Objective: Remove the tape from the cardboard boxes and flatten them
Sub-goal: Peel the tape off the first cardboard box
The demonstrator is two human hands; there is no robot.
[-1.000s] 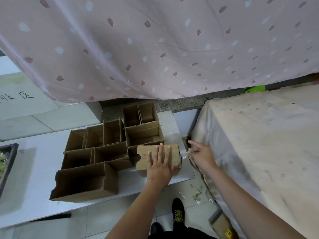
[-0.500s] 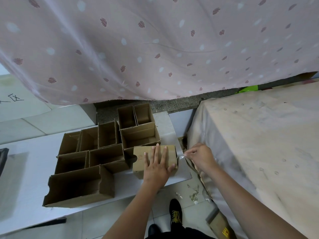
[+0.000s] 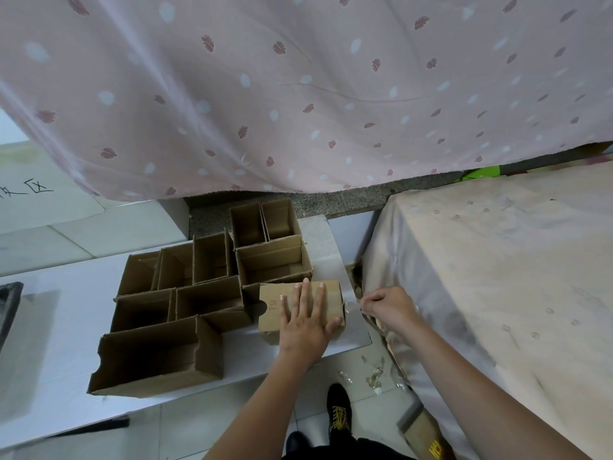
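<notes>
Small closed brown cardboard box (image 3: 298,305) with a red "T9" print lies on the white bench (image 3: 59,370), at its right end. Left hand (image 3: 306,322) lies flat on the box top, fingers straight and spread, thumb at the box's right edge, pressing it down. Right hand (image 3: 386,307) is just right of the box, fingertips pinched on a strip of clear tape (image 3: 348,307) that runs from the box's right end to the hand. Strip is see-through, so its exact extent is hard to read.

Left of and behind the box: a cluster of open, empty brown cardboard boxes (image 3: 212,287) packed side by side on the bench, touching each other. The largest open brown box (image 3: 156,356) sits at the bench's front edge, left of the box.

Right of the box: a surface under a beige cloth cover (image 3: 497,277), close to the bench end. Crumpled clear tape scraps (image 3: 374,380) lie on the tiled floor in front of the box. Pink leaf-print curtain (image 3: 298,94) hangs behind the bench. A black shoe with yellow laces (image 3: 338,415) is on the floor in front of the box.
</notes>
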